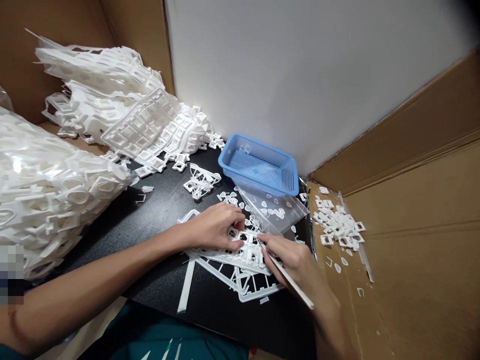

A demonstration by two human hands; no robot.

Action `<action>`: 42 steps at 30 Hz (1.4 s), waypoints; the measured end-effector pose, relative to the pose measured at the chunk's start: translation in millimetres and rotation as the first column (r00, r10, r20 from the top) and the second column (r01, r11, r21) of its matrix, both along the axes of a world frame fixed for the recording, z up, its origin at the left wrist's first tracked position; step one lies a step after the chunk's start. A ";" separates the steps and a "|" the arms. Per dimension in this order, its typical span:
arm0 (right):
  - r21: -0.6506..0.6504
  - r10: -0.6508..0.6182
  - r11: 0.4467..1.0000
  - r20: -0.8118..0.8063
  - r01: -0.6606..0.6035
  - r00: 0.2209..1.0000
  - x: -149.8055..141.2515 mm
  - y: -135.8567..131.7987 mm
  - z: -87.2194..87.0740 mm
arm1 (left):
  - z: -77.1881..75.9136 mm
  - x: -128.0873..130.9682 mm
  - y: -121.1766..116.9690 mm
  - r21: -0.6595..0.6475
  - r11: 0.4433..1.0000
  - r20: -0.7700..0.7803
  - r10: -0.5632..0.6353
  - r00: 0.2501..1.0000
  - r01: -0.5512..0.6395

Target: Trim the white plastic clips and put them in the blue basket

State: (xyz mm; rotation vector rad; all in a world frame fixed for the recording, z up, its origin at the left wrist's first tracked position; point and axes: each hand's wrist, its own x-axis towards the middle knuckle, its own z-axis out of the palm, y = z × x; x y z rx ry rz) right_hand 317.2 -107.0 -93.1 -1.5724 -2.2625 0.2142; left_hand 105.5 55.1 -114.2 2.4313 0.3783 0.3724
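On the black table (157,220) lies a white plastic grid frame (247,252) made of small square cells. My left hand (215,225) presses down on its top edge, fingers curled over the cells. My right hand (296,260) pinches a thin white stick (288,277) like a pen, with its tip touching a cell near the frame's middle. More white frame pieces (258,290) lie under and below the grid.
A blue mesh basket (260,167) stands behind the hands, beside a clear plastic bag (273,207) with small white bits. Loose square pieces (339,225) lie on cardboard at right. Stacked white frames (123,110) and a bagged pile (48,190) fill the left.
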 end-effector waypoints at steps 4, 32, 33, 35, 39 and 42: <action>0.149 0.006 0.988 0.186 -0.034 0.983 -10.9 -0.1 -6.4 | 1.1 0.2 0.9 0.008 1.000 -0.001 -0.017 1.000 0.017; 0.231 -0.314 0.892 -0.302 0.388 0.900 -1.0 -2.8 -1.7 | 4.3 -5.8 5.0 0.060 0.997 0.013 -0.047 0.999 0.046; 0.139 -0.292 0.926 -0.326 0.351 0.899 -0.2 -2.7 0.4 | 5.5 -7.6 6.9 0.073 0.996 0.000 -0.056 0.998 0.056; 0.034 -0.255 0.958 -0.360 0.286 0.897 1.5 -2.6 3.4 | 8.1 -11.2 10.4 0.102 0.993 -0.015 -0.064 0.998 0.066; 0.018 -0.157 0.984 -0.393 0.178 0.906 5.1 -2.8 6.3 | 12.2 -14.5 12.1 0.117 0.990 0.003 -0.085 0.996 0.084; 0.001 -0.106 0.994 -0.321 0.112 0.941 7.0 -1.2 6.3 | 12.2 -10.8 6.5 0.089 0.992 0.016 -0.093 0.996 0.091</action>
